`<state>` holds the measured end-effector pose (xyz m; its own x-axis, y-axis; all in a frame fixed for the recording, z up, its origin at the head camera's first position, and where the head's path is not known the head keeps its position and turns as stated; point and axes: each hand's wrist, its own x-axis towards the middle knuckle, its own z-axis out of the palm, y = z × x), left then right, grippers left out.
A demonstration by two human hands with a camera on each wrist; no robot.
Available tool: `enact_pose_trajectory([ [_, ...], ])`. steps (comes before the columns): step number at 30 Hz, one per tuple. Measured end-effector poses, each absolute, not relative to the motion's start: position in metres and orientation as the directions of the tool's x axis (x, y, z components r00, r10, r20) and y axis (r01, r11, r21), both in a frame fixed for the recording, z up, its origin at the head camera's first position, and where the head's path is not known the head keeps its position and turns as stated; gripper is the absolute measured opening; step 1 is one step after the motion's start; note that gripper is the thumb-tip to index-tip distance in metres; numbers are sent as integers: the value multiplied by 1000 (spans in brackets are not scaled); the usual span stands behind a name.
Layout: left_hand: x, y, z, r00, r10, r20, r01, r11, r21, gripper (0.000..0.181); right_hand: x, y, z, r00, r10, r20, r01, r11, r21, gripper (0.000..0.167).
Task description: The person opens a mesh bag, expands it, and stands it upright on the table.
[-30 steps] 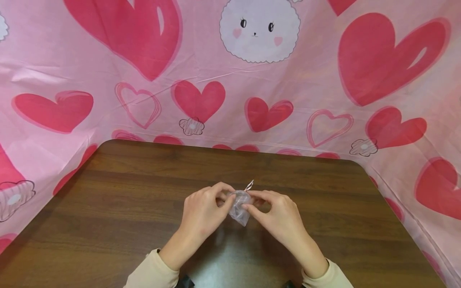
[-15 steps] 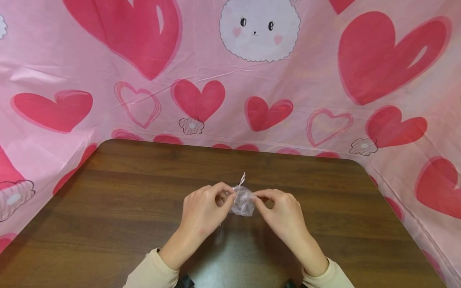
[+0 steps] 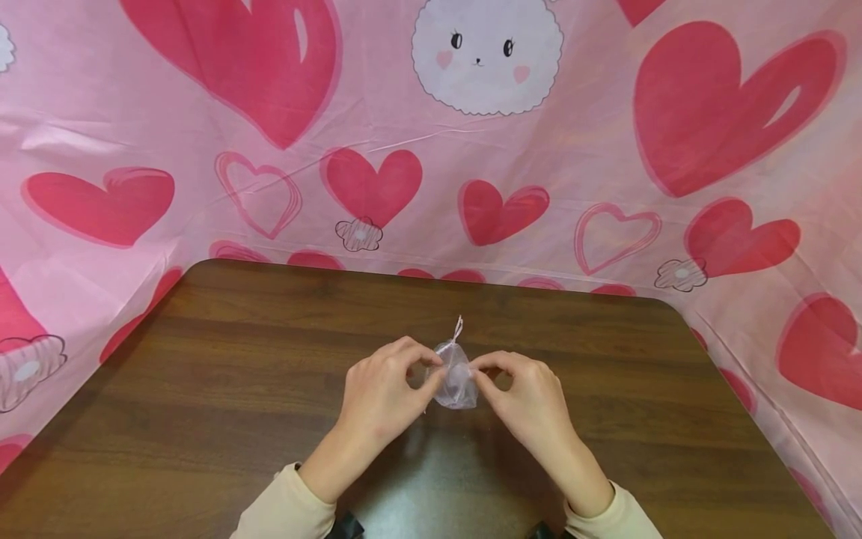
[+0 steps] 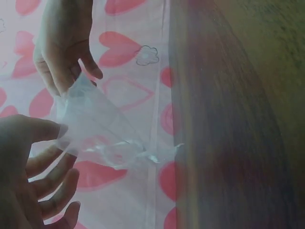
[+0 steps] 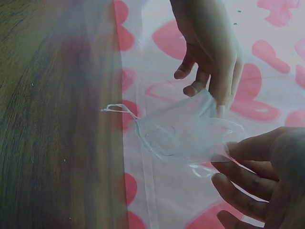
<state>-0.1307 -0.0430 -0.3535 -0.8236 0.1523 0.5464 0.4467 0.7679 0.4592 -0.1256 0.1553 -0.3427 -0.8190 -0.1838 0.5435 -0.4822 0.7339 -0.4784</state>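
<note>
A small sheer whitish pouch (image 3: 458,382) hangs between both hands above the brown table; its thin drawstring loop (image 3: 459,328) points away at the top. My left hand (image 3: 385,385) pinches the pouch's left side between thumb and index finger. On the opposite side, my right hand (image 3: 528,397) pinches its edge the same way. The left wrist view has the see-through pouch (image 4: 100,119) stretched between the hands, and the right wrist view shows it (image 5: 181,129) spread out, with a cord loop (image 5: 116,108) sticking out. Whether anything is inside I cannot tell.
The dark wooden table (image 3: 269,329) has rounded far corners. Behind and beside it hangs a pink sheet (image 3: 431,165) with red hearts and a white fluffy face. Beige sleeves (image 3: 289,505) cover both forearms near the front edge.
The right hand has shifted its pinch to the pouch's right edge. The pouch has turned and been spread, and its string loop now stands more upright and farther away.
</note>
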Motion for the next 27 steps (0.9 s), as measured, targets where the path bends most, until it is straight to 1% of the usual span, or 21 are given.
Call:
enact_pose_trajectory([
  [5, -130, -43, -354, -804, 202, 559, 485, 766, 421, 16, -126, 155, -345, -802, -232, 550, -523, 717, -461, 19],
  [8, -131, -43, -354, -792, 213, 571, 498, 767, 404, 12, -127, 155, -345, -798, -251, 548, -540, 703, -464, 18],
  [12, -131, -44, -355, -784, 193, 590, 489, 777, 397, 7, -127, 156, -345, -796, -260, 546, -547, 696, -466, 20],
  [19, -132, -45, -355, -782, 135, 609, 454, 792, 408, 12, -127, 156, -345, -789, -259, 557, -556, 688, -467, 26],
  [23, -132, -45, -355, -772, 126, 623, 457, 791, 407, 14, -127, 155, -344, -798, -260, 544, -549, 687, -477, 24],
  [27, -133, -45, -354, -766, 120, 631, 462, 786, 411, 15, -126, 155, -344, -812, -270, 518, -540, 685, -490, 20],
])
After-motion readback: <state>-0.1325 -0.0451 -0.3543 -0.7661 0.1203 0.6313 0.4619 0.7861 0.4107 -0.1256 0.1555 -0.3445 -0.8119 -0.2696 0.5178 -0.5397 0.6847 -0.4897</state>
